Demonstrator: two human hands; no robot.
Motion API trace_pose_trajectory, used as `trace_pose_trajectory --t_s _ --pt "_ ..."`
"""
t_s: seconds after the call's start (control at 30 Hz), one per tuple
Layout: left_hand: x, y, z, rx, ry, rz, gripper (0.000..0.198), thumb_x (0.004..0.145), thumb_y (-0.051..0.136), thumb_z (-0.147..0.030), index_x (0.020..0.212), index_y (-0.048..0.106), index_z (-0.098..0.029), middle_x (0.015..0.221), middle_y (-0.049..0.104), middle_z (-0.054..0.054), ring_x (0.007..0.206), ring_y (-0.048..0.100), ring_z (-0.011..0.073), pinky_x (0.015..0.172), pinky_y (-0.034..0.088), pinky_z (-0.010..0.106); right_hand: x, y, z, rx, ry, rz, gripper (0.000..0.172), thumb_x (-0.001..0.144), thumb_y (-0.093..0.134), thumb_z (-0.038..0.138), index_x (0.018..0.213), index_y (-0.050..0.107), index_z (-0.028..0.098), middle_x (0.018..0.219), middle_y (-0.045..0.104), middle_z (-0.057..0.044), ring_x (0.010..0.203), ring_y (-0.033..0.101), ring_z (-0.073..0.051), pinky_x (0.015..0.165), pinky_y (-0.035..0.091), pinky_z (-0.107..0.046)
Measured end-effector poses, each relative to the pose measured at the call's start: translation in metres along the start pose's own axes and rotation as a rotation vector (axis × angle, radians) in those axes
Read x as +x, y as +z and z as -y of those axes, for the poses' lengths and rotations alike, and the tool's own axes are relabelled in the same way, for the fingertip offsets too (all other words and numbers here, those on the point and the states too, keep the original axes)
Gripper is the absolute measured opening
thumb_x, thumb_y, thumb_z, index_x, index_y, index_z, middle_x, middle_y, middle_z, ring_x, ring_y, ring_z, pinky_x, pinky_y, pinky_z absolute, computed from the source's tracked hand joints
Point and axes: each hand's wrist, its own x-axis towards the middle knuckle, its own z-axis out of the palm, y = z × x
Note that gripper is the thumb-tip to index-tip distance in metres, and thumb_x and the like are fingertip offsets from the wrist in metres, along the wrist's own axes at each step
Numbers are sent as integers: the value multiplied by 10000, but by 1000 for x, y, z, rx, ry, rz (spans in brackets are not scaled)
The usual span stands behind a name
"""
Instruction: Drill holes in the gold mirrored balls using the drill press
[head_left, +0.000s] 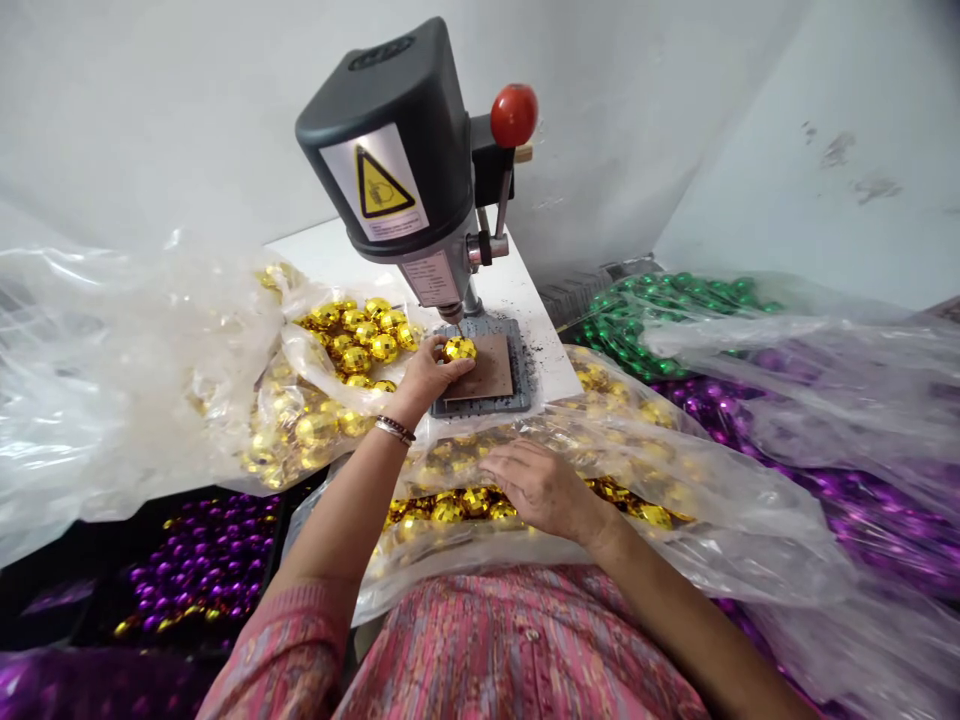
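While the left hand [426, 380] is gripping: its thumb and fingers are clamping one gold ball [460, 349], which is sitting at the fingertips, beneath the drill press [397, 130].
Gold ball: it is showing a round form with a skin of small flat squares, mirror-bright yellow, some facets flashing pale, others turning dark brown.
Drill bit [460, 328]: thin metal is pointing down just above the ball, at the left fingertips; cannot tell whether it is touching.
Brown board [495, 370]: a flat, smooth-looking slab is lying below and to the right of the left fingertips, on a dark grey metal base [519, 398].
Right hand [544, 488]: fingers are lying together, loosely curving, apart from the ball; cannot tell whether they are closing on anything beneath.
Near bag [735, 515]: crinkled clear plastic is spreading around the right fingers, its opening exposing faceted gold balls [450, 507] just beside them.
Left bag [142, 360]: milky, glossy film is bunching left of the left fingers, loose gold balls [367, 340] heaping at its mouth.
Red knob [514, 115]: a glossy sphere is topping a metal lever, beyond the left fingers.
Green beads [660, 315]: shiny pieces are lying under film, well right of the left fingertips.
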Motion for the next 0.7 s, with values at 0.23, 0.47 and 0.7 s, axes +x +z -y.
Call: trace_pose_trajectory --t_s 0.23,0.47,0.7 --pt "-10 5 -15 434 101 41 691 693 857 -285 1339 660 -141 977 747 67 882 680 214 869 534 324 -6 -2 -2 20 49 -2 241 922 546 108 1094 704 166 1011 770 -56 962 722 -138 888 615 -309" --pt "-11 8 -13 446 127 70 689 741 829 -316 1384 647 -153 1031 757 74 958 693 230 897 543 319 0 -27 -3 48 72 -7 231 933 564 141 1104 712 187 1028 776 -41 977 728 -120 887 616 -267" --pt "-16 10 -7 417 127 42 710 752 828 -343 1419 624 -210 1124 777 61 1035 715 249 899 538 303 62 -103 -34 161 344 -252 223 949 602 339 1069 743 213 935 770 -34 827 721 -94 739 590 -217"
